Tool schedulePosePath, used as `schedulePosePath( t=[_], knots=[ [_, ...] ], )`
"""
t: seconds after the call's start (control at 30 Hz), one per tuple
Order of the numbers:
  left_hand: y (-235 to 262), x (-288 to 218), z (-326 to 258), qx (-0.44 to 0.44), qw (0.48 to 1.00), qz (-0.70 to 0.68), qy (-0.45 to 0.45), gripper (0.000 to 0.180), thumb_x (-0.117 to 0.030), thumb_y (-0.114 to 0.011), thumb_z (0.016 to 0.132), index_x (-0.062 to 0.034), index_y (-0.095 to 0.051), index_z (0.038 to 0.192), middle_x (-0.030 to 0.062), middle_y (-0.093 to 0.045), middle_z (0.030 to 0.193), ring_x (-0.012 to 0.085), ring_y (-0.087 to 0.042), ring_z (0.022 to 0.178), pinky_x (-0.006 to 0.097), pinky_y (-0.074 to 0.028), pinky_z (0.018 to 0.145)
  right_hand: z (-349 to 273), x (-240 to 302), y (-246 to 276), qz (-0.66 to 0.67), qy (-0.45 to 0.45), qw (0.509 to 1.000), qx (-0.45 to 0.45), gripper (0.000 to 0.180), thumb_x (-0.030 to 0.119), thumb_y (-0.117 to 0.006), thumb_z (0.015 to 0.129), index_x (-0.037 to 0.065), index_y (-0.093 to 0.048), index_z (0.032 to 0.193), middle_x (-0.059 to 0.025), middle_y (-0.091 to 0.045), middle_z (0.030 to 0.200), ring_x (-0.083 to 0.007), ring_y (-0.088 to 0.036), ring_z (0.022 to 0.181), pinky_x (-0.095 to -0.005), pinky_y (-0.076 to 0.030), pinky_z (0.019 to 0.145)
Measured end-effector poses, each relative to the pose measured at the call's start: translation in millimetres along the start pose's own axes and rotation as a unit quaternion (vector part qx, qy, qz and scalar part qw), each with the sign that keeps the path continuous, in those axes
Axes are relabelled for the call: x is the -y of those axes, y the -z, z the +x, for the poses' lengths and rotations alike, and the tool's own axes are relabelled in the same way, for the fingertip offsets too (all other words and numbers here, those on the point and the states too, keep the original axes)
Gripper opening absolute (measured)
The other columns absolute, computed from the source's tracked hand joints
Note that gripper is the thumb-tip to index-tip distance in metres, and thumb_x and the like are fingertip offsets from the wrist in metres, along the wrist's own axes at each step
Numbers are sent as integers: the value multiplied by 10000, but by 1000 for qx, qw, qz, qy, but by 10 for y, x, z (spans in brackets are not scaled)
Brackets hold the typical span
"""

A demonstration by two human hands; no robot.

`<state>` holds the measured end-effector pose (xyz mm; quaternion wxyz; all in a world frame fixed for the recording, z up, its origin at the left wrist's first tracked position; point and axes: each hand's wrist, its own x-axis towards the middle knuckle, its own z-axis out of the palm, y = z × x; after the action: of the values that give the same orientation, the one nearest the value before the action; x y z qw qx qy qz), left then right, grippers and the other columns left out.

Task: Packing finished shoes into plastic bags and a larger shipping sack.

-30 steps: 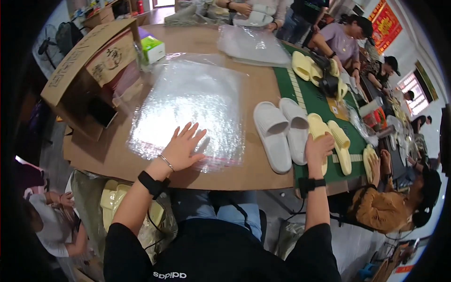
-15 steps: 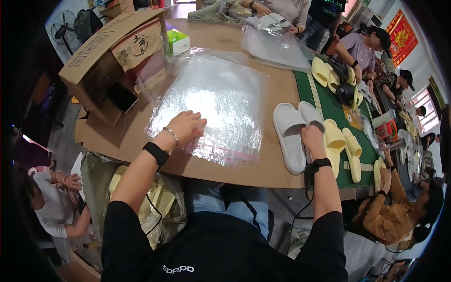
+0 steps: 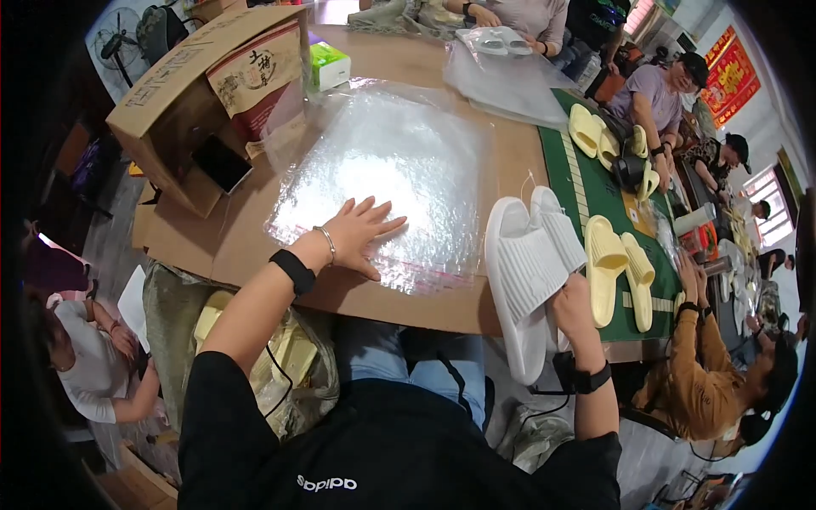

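Clamps white slides (image 3: pixel 525 265) in right hand (image 3: pixel 575 309) over near edge of surface (image 3: pixel 425 315); should press clear bags (image 3: pixel 416 161) evenly with splayed left hand (image 3: pixel 353 239).

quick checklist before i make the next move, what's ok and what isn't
1. White slippers in hand: ok, the right hand is closed on them.
2. White slippers wholly over the table: not ok, their lower end reaches past its edge in this view.
3. Left hand free to grasp: ok, it is spread open.
4. Left hand pressing on the clear bags: cannot tell, it is over their near end.
5. Clear bags lying flat: ok, stacked on the table.
6. Yellow slippers on the green mat: ok.
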<state>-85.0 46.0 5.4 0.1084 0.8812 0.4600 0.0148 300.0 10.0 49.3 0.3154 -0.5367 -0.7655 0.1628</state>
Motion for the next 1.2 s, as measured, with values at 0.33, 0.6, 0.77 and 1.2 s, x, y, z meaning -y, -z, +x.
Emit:
schedulePosePath(
  t=[0.33, 0.6, 0.77, 1.2],
  knots=[
    [-138, 55, 35, 20, 999, -32, -4, 456, -481, -433, 867, -280, -459, 1275, 54, -356, 1384, 385, -256, 1288, 615, -189, 1000, -190, 602, -182, 72, 25, 991, 113, 259, 162, -541, 814, -57, -605, 937, -196, -638, 928, -332, -622, 879, -351, -465, 751],
    [-201, -10, 266, 32, 985, -163, 52, 403, -450, -294, 926, -272, -559, 1171, 75, -457, 1295, 358, -279, 1277, 641, -122, 1009, -304, 675, -331, 68, 58, 989, 117, 329, 144, -546, 814, -79, -545, 1056, -170, -626, 1001, -251, -597, 950, -323, -445, 809],
    [-143, 115, 286, -81, 963, -257, 28, 327, -264, -396, 906, -139, -602, 1126, 149, -622, 1021, 303, -593, 908, 345, -456, 823, -406, 666, -380, 54, 101, 975, 192, 289, 120, -575, 770, -37, -595, 1013, -233, -605, 999, -376, -583, 944, -403, -466, 790],
    [201, -149, 425, -73, 958, -243, 134, 389, -349, -379, 934, -103, -578, 1162, 148, -645, 984, 269, -611, 914, 331, -461, 810, -715, 977, -308, 46, 157, 967, 195, 179, 108, -583, 727, -25, -619, 841, -206, -607, 780, -365, -594, 709, -420, -474, 649]
  ],
)
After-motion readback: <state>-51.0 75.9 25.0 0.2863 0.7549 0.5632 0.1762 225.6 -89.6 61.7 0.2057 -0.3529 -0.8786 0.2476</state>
